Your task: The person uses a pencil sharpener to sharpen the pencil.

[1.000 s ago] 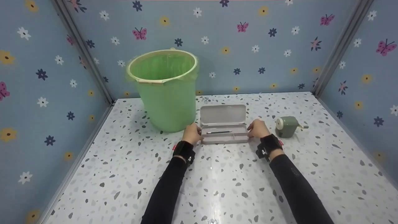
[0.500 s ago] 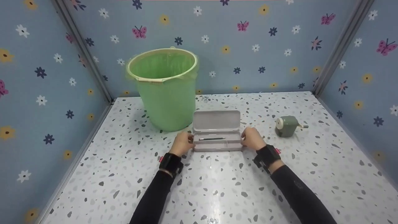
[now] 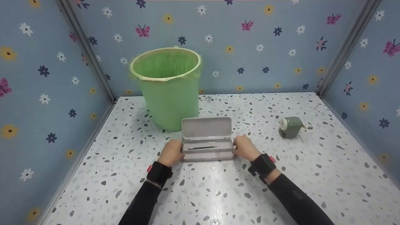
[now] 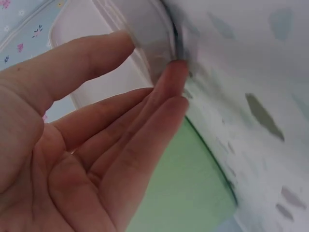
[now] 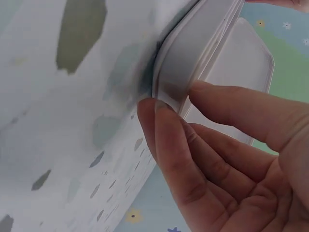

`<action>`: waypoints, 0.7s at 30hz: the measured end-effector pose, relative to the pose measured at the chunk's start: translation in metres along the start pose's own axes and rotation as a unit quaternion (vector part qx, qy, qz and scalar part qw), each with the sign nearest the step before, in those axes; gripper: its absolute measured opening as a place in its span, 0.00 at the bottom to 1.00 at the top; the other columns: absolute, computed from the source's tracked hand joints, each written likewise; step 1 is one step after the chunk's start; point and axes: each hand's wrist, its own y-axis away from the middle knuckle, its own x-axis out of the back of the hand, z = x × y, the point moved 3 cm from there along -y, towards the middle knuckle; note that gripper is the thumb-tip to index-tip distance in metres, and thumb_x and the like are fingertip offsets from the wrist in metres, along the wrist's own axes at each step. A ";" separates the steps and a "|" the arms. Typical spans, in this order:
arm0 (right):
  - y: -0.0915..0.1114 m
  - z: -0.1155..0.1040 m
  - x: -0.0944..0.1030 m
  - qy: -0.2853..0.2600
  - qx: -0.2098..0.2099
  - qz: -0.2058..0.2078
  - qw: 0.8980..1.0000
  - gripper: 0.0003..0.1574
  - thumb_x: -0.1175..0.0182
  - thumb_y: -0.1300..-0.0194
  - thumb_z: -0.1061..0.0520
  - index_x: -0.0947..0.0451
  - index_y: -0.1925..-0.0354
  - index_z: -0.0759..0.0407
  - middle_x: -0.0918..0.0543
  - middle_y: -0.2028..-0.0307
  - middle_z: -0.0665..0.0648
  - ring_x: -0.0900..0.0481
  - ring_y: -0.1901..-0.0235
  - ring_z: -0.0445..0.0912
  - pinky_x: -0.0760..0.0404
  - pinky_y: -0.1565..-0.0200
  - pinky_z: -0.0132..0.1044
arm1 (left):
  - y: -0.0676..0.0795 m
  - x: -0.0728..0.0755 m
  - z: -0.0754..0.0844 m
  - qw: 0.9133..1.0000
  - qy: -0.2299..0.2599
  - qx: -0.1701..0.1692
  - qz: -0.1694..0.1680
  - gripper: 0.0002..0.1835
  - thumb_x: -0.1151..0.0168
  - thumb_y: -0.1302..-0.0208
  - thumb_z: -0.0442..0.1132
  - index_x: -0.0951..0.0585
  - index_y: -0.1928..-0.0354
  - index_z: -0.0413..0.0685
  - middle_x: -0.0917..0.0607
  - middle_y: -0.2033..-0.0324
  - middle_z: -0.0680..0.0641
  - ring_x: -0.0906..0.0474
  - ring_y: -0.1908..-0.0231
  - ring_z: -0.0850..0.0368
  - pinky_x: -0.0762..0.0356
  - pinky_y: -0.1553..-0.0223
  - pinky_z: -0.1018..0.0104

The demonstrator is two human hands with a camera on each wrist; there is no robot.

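A pale grey pencil case (image 3: 206,128) lies on the speckled tabletop, its lid tipped back. One dark pencil (image 3: 197,147) rests lengthwise in its rear compartment; a small divider splits the front part. My left hand (image 3: 172,152) holds the left end of the case. In the left wrist view the thumb is at the rim of the case wall (image 4: 152,36) and the fingertips are low beside it. At the opposite end, my right hand (image 3: 245,147) grips with thumb on the rim and fingertips at the base of the case (image 5: 181,67), as the right wrist view shows.
Behind the case to the left stands a tall green bin (image 3: 175,103) with a bag liner, close to the lid. A green crank pencil sharpener (image 3: 292,126) sits on the tabletop (image 3: 250,200) to the right. Flowered panels (image 3: 218,56) enclose the back and sides.
Both hands have drawn the pencil case toward me and to the left, with the pencil still inside. Bin and sharpener have stayed in place.
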 end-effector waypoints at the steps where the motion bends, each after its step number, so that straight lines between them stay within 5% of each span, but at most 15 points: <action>1: 0.001 -0.003 -0.001 0.002 0.000 0.000 1.000 0.15 0.32 0.50 0.69 0.18 0.61 0.74 0.13 0.68 0.66 0.17 0.70 0.52 0.16 0.61 0.46 | 0.002 0.002 0.000 1.000 -0.011 -0.002 0.003 0.12 0.30 0.54 0.24 0.18 0.64 0.33 0.14 0.68 0.38 0.18 0.63 0.42 0.20 0.54 0.48; 6: 0.005 -0.010 -0.003 0.002 -0.010 0.004 1.000 0.15 0.32 0.49 0.69 0.18 0.60 0.73 0.13 0.66 0.66 0.16 0.67 0.54 0.16 0.59 0.47 | 0.005 0.006 0.002 0.999 -0.050 0.000 0.011 0.14 0.30 0.57 0.24 0.18 0.64 0.32 0.14 0.64 0.35 0.17 0.59 0.38 0.20 0.51 0.46; 11: 0.006 -0.012 -0.005 0.006 -0.019 0.000 1.000 0.16 0.32 0.48 0.69 0.19 0.58 0.72 0.14 0.65 0.66 0.16 0.67 0.53 0.16 0.59 0.45 | 0.002 0.008 0.011 0.991 -0.124 0.000 0.055 0.10 0.27 0.51 0.33 0.17 0.67 0.38 0.13 0.69 0.40 0.16 0.66 0.42 0.17 0.65 0.48; 15: 0.006 -0.013 -0.006 0.003 -0.019 0.000 1.000 0.15 0.33 0.49 0.70 0.18 0.59 0.72 0.14 0.68 0.65 0.17 0.70 0.51 0.16 0.63 0.43 | -0.008 0.007 0.022 0.986 -0.131 -0.028 0.096 0.11 0.27 0.48 0.35 0.14 0.60 0.43 0.11 0.65 0.42 0.15 0.64 0.44 0.16 0.67 0.51; 21: 0.005 -0.014 -0.006 0.004 -0.019 -0.003 1.000 0.14 0.34 0.49 0.70 0.17 0.60 0.71 0.14 0.69 0.63 0.19 0.72 0.49 0.16 0.64 0.41 | -0.024 -0.008 0.034 0.983 -0.138 -0.074 0.094 0.15 0.25 0.50 0.34 0.13 0.58 0.48 0.10 0.62 0.45 0.14 0.61 0.47 0.16 0.62 0.54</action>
